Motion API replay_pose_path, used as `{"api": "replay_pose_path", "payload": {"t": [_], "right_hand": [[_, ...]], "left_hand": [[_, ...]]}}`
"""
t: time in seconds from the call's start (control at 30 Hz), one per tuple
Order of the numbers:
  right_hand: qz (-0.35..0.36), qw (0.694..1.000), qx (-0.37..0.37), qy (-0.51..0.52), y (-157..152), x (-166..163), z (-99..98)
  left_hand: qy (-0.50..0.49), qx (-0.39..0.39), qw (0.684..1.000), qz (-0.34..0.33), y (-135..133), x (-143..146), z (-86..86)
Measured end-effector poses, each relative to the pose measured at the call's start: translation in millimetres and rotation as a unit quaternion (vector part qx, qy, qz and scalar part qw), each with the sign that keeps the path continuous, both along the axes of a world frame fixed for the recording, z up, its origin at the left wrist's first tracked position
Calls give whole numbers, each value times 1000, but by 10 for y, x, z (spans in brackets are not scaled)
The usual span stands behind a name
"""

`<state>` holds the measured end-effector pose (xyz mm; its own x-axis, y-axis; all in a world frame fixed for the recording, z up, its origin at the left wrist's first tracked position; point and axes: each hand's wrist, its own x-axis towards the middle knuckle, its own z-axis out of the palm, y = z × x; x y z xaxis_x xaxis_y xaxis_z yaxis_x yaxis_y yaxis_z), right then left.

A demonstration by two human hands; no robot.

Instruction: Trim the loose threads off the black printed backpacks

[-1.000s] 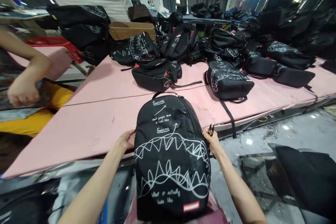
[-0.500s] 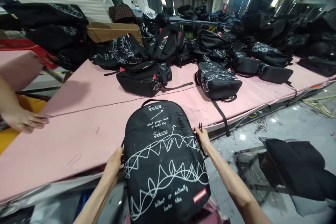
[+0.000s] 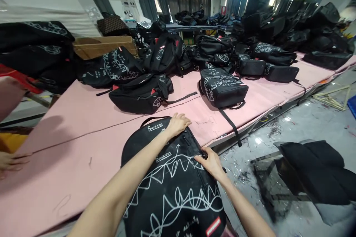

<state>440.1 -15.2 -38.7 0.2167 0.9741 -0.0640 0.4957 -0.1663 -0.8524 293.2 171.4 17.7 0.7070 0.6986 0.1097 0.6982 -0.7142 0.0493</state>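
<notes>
Head view: bags [image 3: 164, 57] crowd twelve o'clock.
Left hand [image 3: 178, 124] lies open on smooth, domed backpack [image 3: 167, 196]; right hand [image 3: 210, 161], half-curled, pinches its edge.

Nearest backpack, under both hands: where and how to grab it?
Probably by the top handle, from the far side over the pink table, hooking the loop. It arches past the far edge of the backpack, its left stretch uncovered; the left hand lies by its other end, the right hand at the bag's right side.
</notes>
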Motion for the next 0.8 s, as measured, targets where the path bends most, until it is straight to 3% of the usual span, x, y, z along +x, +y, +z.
{"api": "replay_pose_path", "payload": {"t": [0.1,0.23,0.43,0.57,0.67,0.8], "right_hand": [[-3,1000,10,4,32,-9,-4],[27,999,29,10,89,-100,2],[45,991,22,122,48,-244,13],[29,988,17,152,59,-213,-37],[21,988,16,153,64,-227,-54],[35,989,26,141,-14,-283,-53]], "left_hand": [[44,-17,999,-13,137,116,-174],[74,-21,997,31,265,27,-290],[92,-40,994,54,314,-107,-195],[90,-58,994,18,263,-91,-98],[91,-79,993,-15,209,1,-144],[93,-72,993,24,246,82,-204]]}}
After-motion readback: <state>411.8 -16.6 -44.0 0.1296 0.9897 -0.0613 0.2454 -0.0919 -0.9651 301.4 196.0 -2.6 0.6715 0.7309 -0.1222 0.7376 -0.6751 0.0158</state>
